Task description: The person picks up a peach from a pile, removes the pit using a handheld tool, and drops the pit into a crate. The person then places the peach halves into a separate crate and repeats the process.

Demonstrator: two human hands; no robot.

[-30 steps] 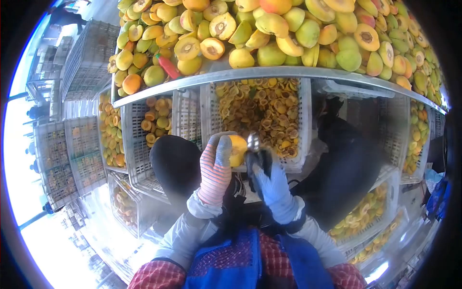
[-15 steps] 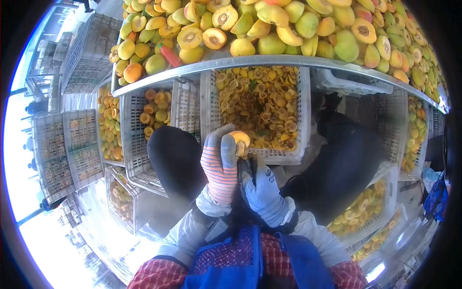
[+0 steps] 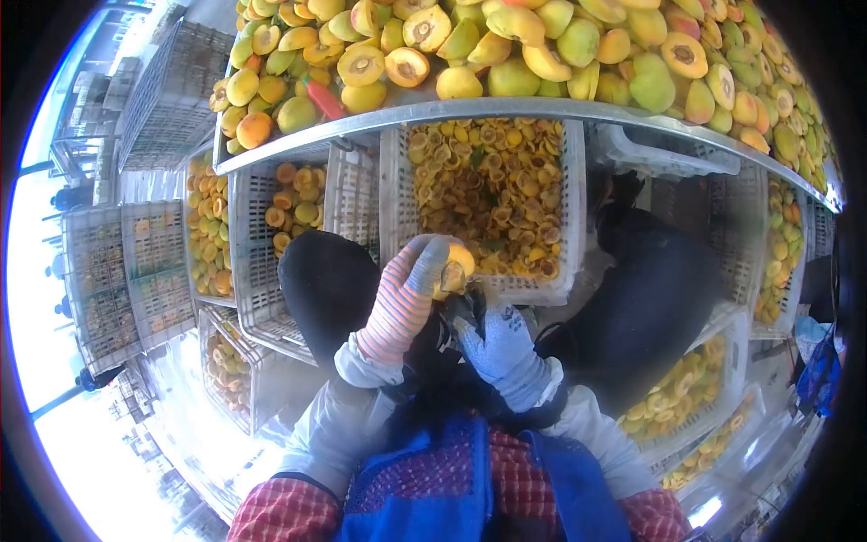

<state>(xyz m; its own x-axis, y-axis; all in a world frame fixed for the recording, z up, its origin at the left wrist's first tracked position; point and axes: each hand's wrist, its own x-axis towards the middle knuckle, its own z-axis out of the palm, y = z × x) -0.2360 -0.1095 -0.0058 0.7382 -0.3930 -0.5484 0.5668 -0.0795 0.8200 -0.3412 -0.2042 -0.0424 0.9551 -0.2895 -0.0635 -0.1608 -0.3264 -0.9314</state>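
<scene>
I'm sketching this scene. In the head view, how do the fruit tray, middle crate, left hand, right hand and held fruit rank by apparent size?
Largest to smallest:
1. Fruit tray, cut off at the top
2. Middle crate
3. Left hand and right hand, too alike to rank
4. Held fruit, partly covered

Figure shows a tray [image 3: 506, 108] with a smooth, glossy metal near edge; crate [image 3: 573, 199] below, perforated plastic; gloves [image 3: 399, 303], matt knitted cloth; vest [image 3: 578, 488], cloth.

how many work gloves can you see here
2: a striped glove on the left hand and a light-blue glove on the right hand. Any others may be hidden.
</scene>
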